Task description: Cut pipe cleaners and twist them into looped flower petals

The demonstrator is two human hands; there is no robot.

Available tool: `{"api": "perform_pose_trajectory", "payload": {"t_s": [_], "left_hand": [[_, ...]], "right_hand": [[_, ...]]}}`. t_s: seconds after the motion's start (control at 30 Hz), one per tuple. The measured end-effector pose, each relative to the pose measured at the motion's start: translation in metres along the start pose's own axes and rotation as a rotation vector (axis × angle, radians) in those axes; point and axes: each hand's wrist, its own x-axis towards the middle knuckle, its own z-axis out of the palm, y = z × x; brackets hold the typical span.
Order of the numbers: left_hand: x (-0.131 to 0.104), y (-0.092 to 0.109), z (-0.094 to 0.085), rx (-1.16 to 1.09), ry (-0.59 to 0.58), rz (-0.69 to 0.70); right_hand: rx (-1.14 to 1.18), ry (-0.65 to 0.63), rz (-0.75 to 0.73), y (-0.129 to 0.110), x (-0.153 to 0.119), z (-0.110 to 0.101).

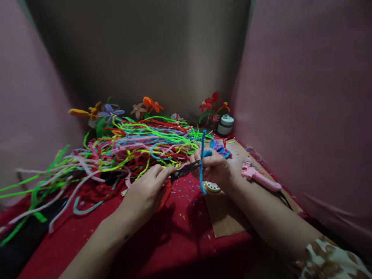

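Note:
Blue pipe cleaners are pinched in my right hand, one length standing upright and a short piece sticking out to the right. My left hand is closed on a pair of scissors with dark blades and red-orange handles. The blade tips reach the blue pipe cleaner beside my right fingertips. Whether the blades are fully closed on it, I cannot tell. Just beyond my right hand lies a bundle of purple and blue pipe cleaners.
A big heap of coloured pipe cleaners covers the back left of the red tablecloth. On the cardboard at right rest a pink glue gun and a round dotted disc. Pipe-cleaner flowers and a pale jar stand behind.

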Motion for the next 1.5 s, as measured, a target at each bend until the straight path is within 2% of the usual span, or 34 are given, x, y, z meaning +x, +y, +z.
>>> {"api": "perform_pose_trajectory", "payload": {"t_s": [0.13,0.3,0.37,0.43,0.53,0.6,0.73,0.83,0.9,0.97,1.07,1.17,1.23,1.33,1.4,1.5], "left_hand": [[0.0,0.0,-0.001,0.006,-0.007,-0.018],[-0.002,-0.008,-0.002,-0.147,0.003,-0.049],[-0.004,-0.013,-0.001,-0.129,-0.057,-0.072],[-0.005,-0.017,0.002,-0.038,-0.18,-0.115],[-0.006,-0.023,0.009,0.082,-0.341,-0.16],[-0.005,-0.026,0.011,0.078,-0.367,-0.16],[0.005,-0.021,0.003,-0.123,-0.288,-0.2],[0.018,-0.001,-0.006,-0.516,-0.189,-0.341],[0.027,0.015,-0.007,-0.745,-0.148,-0.34],[0.031,0.026,-0.003,-0.631,-0.007,-0.344],[0.032,0.033,0.006,-0.18,0.061,-0.297],[0.031,0.029,0.003,0.13,-0.014,-0.163],[0.033,0.024,-0.007,0.186,-0.138,-0.115],[0.04,0.016,-0.025,0.019,-0.377,-0.07],[0.045,0.011,-0.032,-0.165,-0.418,-0.075],[0.05,0.006,-0.028,-0.408,-0.359,-0.142]], "right_hand": [[-0.014,-0.001,0.003,0.001,0.001,0.001],[0.028,-0.003,-0.03,-0.007,0.0,0.001],[0.05,0.041,-0.085,-0.011,-0.001,0.001],[0.056,0.075,-0.112,-0.013,-0.001,0.001],[0.017,0.093,-0.07,-0.01,0.0,0.003],[-0.017,0.15,-0.03,-0.005,0.002,0.007],[-0.06,0.344,-0.029,0.004,0.005,0.021],[-0.132,0.406,-0.074,0.011,0.006,0.028],[-0.204,0.417,-0.099,0.015,0.006,0.03],[-0.293,0.424,-0.124,0.019,0.005,0.029],[-0.422,0.461,-0.137,0.02,0.003,0.028],[-0.505,0.469,-0.09,0.016,0.002,0.028],[-0.557,0.397,-0.009,0.013,0.002,0.027],[-0.629,0.273,0.121,0.01,0.002,0.024],[-0.598,0.257,0.139,0.01,0.003,0.022],[-0.431,0.325,0.087,0.01,0.005,0.019]]}}
